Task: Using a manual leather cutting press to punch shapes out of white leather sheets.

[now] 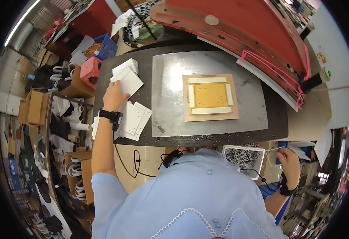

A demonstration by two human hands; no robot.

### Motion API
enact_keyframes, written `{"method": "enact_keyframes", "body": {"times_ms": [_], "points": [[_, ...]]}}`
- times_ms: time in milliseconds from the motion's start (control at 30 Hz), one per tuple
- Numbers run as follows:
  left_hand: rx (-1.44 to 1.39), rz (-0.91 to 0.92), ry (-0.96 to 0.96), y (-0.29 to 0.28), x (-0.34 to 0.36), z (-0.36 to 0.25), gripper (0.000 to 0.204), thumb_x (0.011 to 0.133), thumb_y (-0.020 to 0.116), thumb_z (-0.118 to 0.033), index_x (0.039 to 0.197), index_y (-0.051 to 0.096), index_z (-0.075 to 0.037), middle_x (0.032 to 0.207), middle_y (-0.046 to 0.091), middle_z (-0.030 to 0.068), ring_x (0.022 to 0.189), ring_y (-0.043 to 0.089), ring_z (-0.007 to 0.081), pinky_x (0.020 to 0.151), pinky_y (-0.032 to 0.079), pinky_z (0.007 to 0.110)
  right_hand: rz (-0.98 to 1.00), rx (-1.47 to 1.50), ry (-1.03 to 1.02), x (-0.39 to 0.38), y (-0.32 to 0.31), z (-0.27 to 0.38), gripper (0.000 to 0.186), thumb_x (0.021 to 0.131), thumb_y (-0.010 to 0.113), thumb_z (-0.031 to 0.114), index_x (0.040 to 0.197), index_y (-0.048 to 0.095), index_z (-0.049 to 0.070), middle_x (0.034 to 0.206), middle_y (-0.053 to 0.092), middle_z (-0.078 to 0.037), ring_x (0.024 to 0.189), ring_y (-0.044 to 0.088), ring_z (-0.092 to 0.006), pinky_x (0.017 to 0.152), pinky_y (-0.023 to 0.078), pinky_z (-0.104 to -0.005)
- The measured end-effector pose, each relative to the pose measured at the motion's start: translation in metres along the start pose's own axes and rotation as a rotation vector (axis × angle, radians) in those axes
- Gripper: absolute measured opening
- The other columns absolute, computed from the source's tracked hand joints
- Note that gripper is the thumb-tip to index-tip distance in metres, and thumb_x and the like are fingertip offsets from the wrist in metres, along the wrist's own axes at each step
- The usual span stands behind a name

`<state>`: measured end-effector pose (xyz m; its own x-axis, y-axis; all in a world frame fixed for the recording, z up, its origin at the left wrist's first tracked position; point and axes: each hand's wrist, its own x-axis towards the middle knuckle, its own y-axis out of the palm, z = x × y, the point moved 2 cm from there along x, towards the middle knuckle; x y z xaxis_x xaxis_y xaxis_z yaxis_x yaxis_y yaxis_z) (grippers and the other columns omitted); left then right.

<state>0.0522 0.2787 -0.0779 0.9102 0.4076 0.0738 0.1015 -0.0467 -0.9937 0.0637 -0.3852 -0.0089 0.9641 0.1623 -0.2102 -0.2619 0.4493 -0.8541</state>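
At the left side of the dark table, my left hand [115, 95] is closed on the edge of a white sheet [131, 84], its thumb apart from its fingers. That sheet overlaps a small stack of white sheets [126, 67]. Nearer to me lie several fanned white sheets with small holes [136, 121]. My right hand [290, 164] is off the table at the right, fingers curled, with a thin white strip [274, 149] at the fingertips. On a metal plate [170, 95] rests a square wooden die board [210, 118] with a yellow centre and pale strips around it.
A red press head [238, 24] with pink cord [270, 71] hangs over the table's far right. Below the front edge stands a white bin [259, 159] of tangled scraps. At the left are a pink stool [90, 71], a blue crate [107, 47] and cardboard boxes [37, 106].
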Motion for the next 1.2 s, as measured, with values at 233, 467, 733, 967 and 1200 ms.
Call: {"method": "enact_keyframes", "body": {"times_ms": [233, 467, 733, 967, 1200], "points": [[0.001, -0.202, 0.058, -0.011, 0.02, 0.016, 0.042, 0.069, 0.085, -0.024, 0.097, 0.066, 0.0, 0.101, 0.062, 0.0182, 0.095, 0.061, 0.0359, 0.079, 0.052, 0.043, -0.045, 0.125, -0.187, 0.018, 0.014, 0.048, 0.031, 0.09, 0.065, 0.016, 0.115, 0.063, -0.003, 0.104, 0.069, -0.018, 0.094, 0.067, -0.029, 0.083, 0.051, -0.035], [-0.806, -0.129, -0.076, -0.046, 0.014, 0.005, 0.021, 0.093, 0.069, -0.02, 0.098, 0.069, 0.0, 0.081, 0.067, -0.0018, 0.071, 0.056, 0.0025, 0.065, 0.044, 0.018, 0.063, 0.278, -0.441, 0.052, 0.038, 0.095, 0.024, 0.089, 0.067, 0.015, 0.108, 0.066, 0.001, 0.096, 0.07, -0.015, 0.088, 0.067, -0.0304, 0.077, 0.052, -0.0358], [-1.089, 0.068, 0.1, -0.082, -0.034, -0.102, 0.022, 0.092, 0.071, -0.021, 0.084, 0.07, -0.001, 0.066, 0.056, -0.0076, 0.058, 0.041, -0.0004, 0.049, 0.031, 0.02, 0.227, 0.749, -0.488, 0.078, 0.062, 0.172, 0.022, 0.094, 0.065, 0.016, 0.109, 0.066, 0.001, 0.089, 0.069, -0.01, 0.08, 0.065, -0.0145, 0.069, 0.05, -0.0263], [-0.983, 0.489, 0.228, -0.099, -0.083, -0.175, 0.022, 0.084, 0.079, -0.02, 0.084, 0.072, 0.001, 0.068, 0.063, -0.0011, 0.063, 0.052, 0.002, 0.054, 0.04, 0.021, 0.411, 0.806, -0.388, 0.086, 0.082, 0.189, 0.022, 0.094, 0.067, 0.02, 0.102, 0.067, 0.0, 0.082, 0.068, -0.005, 0.066, 0.058, -0.0062, 0.056, 0.043, -0.0229], [-1.192, 0.112, -0.05, -0.057, -0.033, -0.075, 0.02, 0.093, 0.069, -0.016, 0.103, 0.07, 0.001, 0.081, 0.069, -0.0003, 0.071, 0.061, 0.0029, 0.065, 0.046, 0.019, 0.104, 0.982, -0.165, 0.114, 0.079, 0.128, 0.025, 0.1, 0.059, 0.024, 0.098, 0.068, 0.002, 0.076, 0.068, -0.004, 0.058, 0.053, -0.0023, 0.051, 0.04, -0.0178]]}}
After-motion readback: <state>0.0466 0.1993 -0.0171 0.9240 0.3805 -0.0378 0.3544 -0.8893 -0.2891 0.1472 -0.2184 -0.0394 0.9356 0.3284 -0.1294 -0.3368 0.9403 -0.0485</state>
